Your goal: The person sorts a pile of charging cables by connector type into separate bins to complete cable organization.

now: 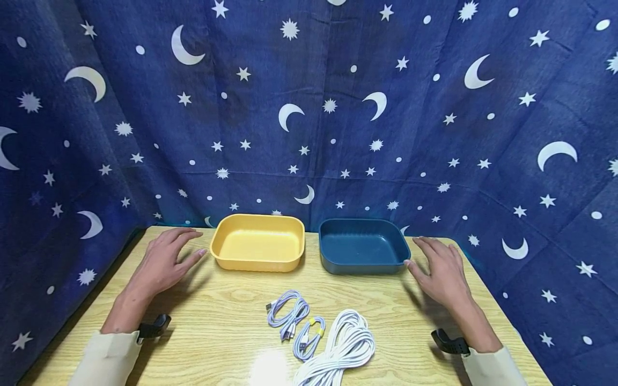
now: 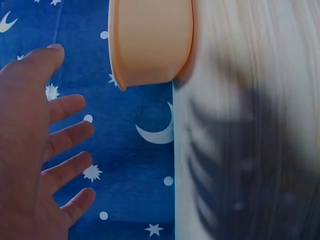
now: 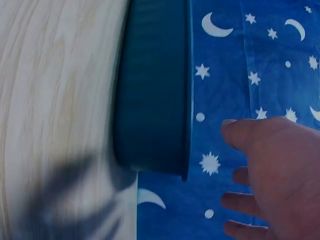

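Trays (image 1: 258, 243) sit between left hand (image 1: 164, 261) and right hand (image 1: 441, 271).

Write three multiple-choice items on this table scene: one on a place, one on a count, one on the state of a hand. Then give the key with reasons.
1. Where does the yellow tray stand relative to the blue tray?
A. to its left
B. to its right
C. stacked inside it

2. How many trays are on the table?
A. one
B. two
C. four

3. What is the left hand doing?
A. gripping a cable
B. lifting a tray
C. spread open, holding nothing

Key: 1 A, the trays sit side by side, yellow on the left. 2 B, only a yellow and a blue one show. 3 C, its fingers are straight and apart.
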`<state>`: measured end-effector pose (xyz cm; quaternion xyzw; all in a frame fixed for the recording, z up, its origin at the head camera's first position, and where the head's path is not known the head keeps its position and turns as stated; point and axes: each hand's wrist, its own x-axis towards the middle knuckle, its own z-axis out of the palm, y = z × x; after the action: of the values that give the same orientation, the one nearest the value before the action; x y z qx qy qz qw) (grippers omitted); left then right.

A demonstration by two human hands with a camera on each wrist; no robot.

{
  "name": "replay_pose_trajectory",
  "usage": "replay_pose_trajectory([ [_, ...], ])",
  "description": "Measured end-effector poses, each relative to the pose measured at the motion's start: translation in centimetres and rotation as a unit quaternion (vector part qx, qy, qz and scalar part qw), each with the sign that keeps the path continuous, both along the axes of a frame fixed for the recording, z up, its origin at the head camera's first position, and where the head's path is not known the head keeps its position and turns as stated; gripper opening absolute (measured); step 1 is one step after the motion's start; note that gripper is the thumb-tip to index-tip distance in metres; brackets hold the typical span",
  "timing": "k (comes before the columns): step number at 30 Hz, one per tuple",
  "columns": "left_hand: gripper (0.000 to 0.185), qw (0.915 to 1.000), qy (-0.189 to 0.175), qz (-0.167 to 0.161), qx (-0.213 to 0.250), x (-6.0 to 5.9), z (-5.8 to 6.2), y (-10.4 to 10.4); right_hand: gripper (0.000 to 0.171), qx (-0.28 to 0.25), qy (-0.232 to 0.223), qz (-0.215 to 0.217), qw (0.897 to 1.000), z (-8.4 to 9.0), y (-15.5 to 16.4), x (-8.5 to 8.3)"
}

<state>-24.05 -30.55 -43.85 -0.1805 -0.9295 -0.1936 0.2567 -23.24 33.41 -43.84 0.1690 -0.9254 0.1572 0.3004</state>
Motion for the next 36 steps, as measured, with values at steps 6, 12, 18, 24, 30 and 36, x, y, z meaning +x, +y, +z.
replay_pose_trajectory([
  [6,0.039,0.9998,-0.004,-0.018,0.010,0.0,-0.2,0.7,0.058,0.009,0.008,0.028,1.000,0.6,-1.5,0.4],
  [12,0.037,0.9991,-0.005,-0.039,0.017,-0.1,-0.5,1.2,0.062,0.016,-0.008,0.039,0.999,0.6,-3.0,0.9],
  [18,0.035,0.9985,-0.009,-0.052,0.015,-0.2,-0.7,1.3,0.062,0.015,-0.023,0.054,0.998,0.8,-4.4,1.5],
  [24,0.034,0.9973,-0.015,-0.071,0.011,-0.3,-0.8,1.6,0.061,0.012,-0.029,0.074,0.997,0.9,-5.5,1.8],
  [30,0.033,0.9962,-0.014,-0.085,0.011,-0.5,-1.2,1.9,0.060,0.017,-0.028,0.098,0.995,1.0,-6.8,2.2],
  [36,0.033,0.9960,-0.034,-0.082,0.012,-0.2,-1.3,2.3,0.058,0.031,-0.034,0.117,0.992,0.8,-8.1,2.7],
])
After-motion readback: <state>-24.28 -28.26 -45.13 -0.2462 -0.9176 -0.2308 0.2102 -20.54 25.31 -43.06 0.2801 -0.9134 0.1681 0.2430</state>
